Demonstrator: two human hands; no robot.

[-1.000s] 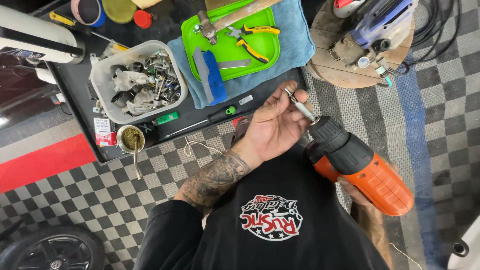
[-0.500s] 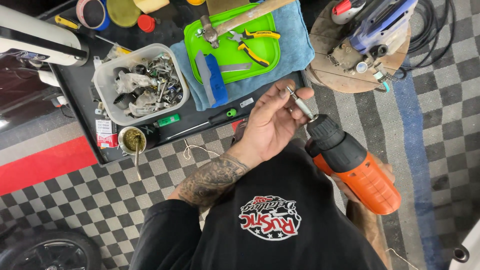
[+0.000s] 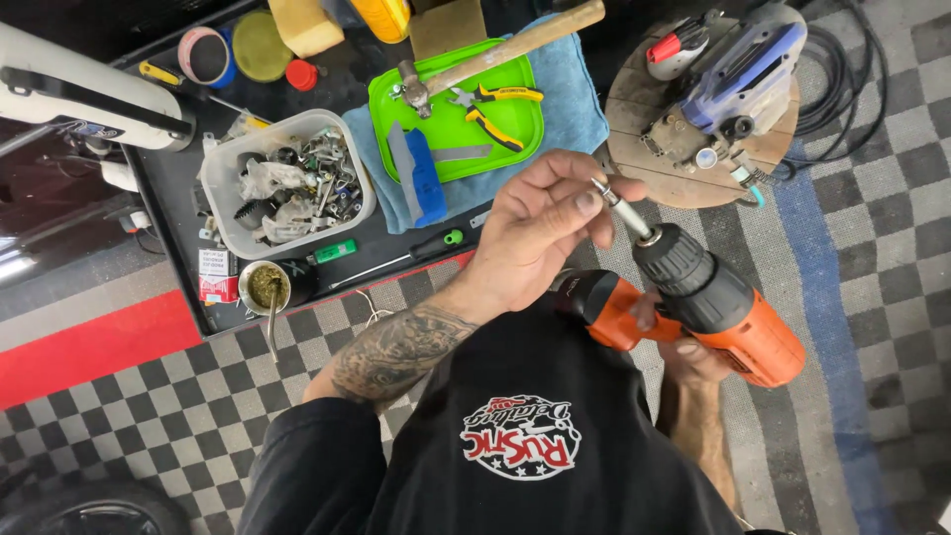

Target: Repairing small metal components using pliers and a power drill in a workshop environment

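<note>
left hand (image 3: 540, 233) fingers (image 3: 584, 203) pinch the bit (image 3: 616, 205) while right hand (image 3: 693, 357) grips the drill (image 3: 708, 307); a bumped trigger could likely twist the pinching fingertips.

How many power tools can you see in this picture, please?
2. An orange cordless drill is held by the right hand, the left hand pinching its bit. A blue power tool lies on the round wooden board. Others may be hidden.
</note>
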